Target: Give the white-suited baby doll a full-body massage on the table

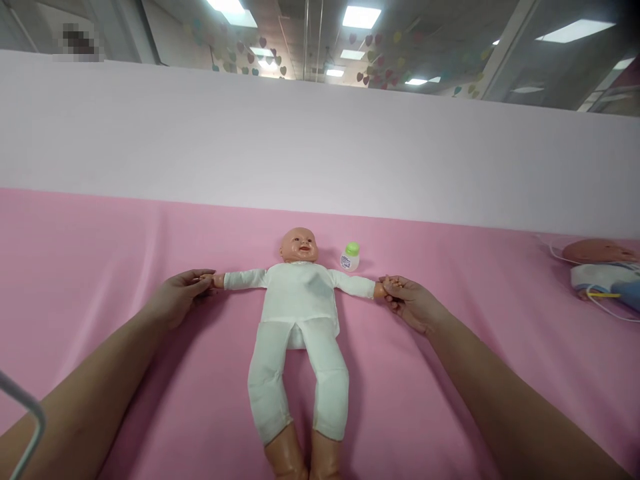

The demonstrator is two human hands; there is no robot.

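Note:
A baby doll [301,293] in a white top and white trousers lies face up on a pink sheet [200,393], its arms stretched out sideways. My left hand [184,293] pinches the doll's hand at the left. At the right, my right hand [409,300] has its fingers closed round the doll's other hand. Beside the doll's head, on its right in the view, stands a small clear bottle [350,257] with a green cap and a printed label. The doll's feet are partly cut off by the lower edge.
Another doll [600,252], with white and blue cloth and a thin white tube, lies at the far right. A white panel [320,150] rises behind the sheet. A bent pale rod [36,423] shows at the lower left. Windows and ceiling lights are above.

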